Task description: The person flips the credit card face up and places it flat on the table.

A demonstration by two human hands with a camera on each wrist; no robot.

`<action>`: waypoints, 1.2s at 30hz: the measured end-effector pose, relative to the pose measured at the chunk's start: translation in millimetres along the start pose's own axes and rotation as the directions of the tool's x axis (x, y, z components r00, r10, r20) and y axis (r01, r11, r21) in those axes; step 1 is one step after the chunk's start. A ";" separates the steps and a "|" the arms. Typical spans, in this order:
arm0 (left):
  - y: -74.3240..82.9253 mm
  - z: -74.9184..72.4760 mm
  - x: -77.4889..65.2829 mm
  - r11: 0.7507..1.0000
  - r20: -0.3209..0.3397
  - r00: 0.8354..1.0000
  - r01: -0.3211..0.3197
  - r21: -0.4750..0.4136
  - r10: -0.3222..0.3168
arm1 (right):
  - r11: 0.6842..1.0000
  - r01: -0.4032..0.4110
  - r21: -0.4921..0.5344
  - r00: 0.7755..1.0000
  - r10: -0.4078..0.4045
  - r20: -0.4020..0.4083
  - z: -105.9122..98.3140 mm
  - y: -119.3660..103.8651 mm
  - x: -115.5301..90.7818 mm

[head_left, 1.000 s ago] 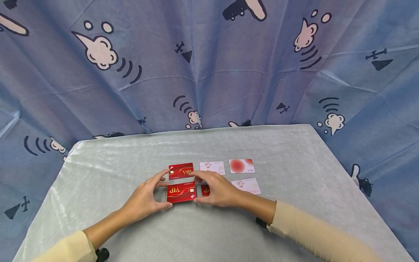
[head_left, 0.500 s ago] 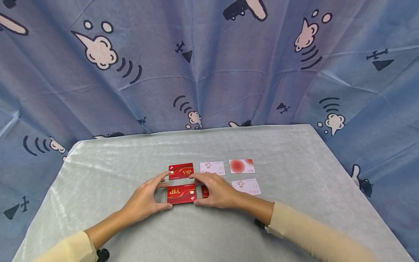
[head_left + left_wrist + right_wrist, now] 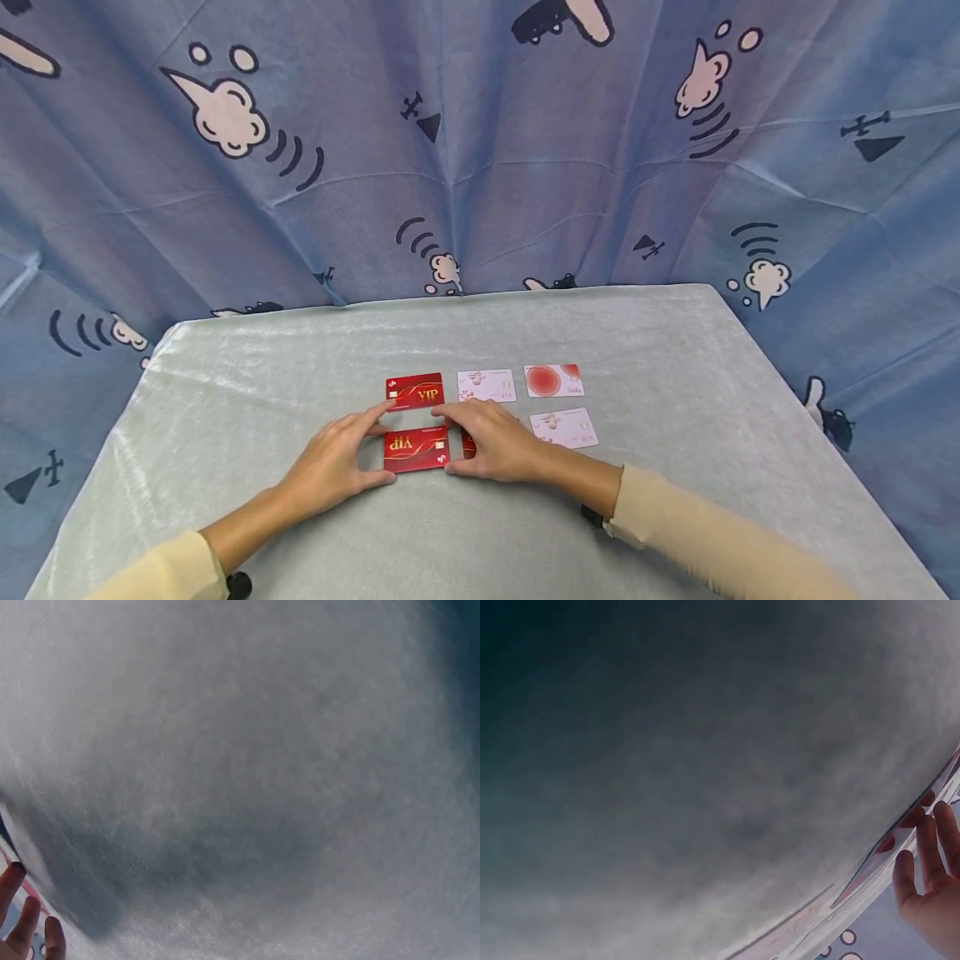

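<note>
In the head view, a red VIP card with gold letters lies flat on the pale cloth between the two hands. My left hand holds it at the left end, thumb by the near corner and fingers by the far one. At the right end my right hand holds it likewise, thumb by the near corner. A second red VIP card lies just beyond, near both index fingertips. Another red card is mostly hidden under the right hand. The wrist views show only fingertips, at the lower corners.
To the right lie a white VIP card, a white card with a red circle and, nearer, another white card. Pale velvety cloth covers the table. A blue patterned curtain hangs behind it.
The near red card has slid slightly toward the person, widening the gap to the red card beyond it. Both hands have shifted slightly nearer too; the other cards stay in place.
</note>
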State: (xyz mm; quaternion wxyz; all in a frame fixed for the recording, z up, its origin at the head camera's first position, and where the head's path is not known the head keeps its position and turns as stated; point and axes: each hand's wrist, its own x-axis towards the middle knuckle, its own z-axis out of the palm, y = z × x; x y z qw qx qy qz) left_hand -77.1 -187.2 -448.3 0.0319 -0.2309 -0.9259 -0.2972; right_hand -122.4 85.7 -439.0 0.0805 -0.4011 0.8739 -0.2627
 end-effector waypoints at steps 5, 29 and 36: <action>0.7 1.1 0.4 0.999 -0.005 1.000 -0.013 0.029 0.013 | 1.000 0.009 -0.009 1.000 -0.009 -0.011 1.6 0.2 -0.8; -2.4 -2.4 4.5 0.997 -0.022 1.000 -0.008 0.072 0.009 | 0.998 -0.055 -0.016 0.998 0.055 0.027 -18.3 8.4 -2.8; -11.2 -22.3 23.8 0.994 -0.075 0.997 0.013 0.104 -0.005 | 0.975 -0.145 -0.166 0.989 0.141 -0.035 -57.2 39.4 -10.6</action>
